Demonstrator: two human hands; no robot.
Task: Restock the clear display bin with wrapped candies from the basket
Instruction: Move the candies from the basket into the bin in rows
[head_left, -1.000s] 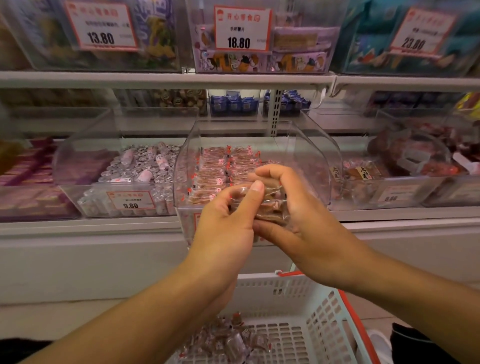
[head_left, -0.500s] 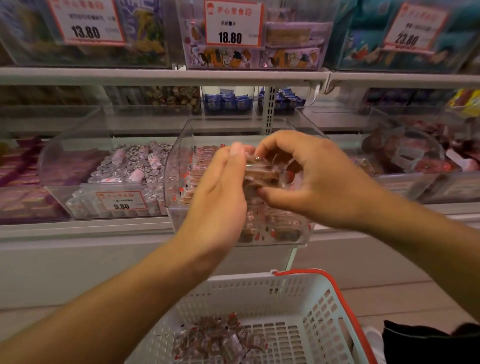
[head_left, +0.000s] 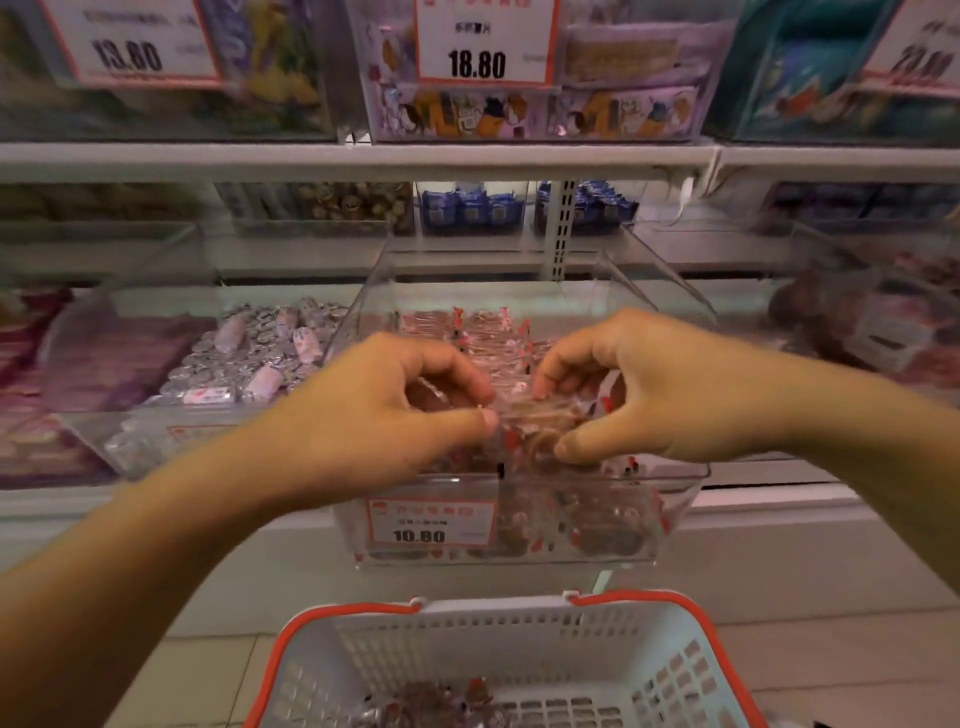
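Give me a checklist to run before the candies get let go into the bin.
1. Both hands above the clear bin opening: ok.
2. Left hand pinching the wrapped candies: ok.
3. Right hand gripping the same bundle: ok.
4. Room left in the bin for more: ok, its walls rise above the candies inside.
5. Number of candies in the bundle: cannot tell, blurred.
6. More stock waiting in the basket: ok, some lie at the bottom.
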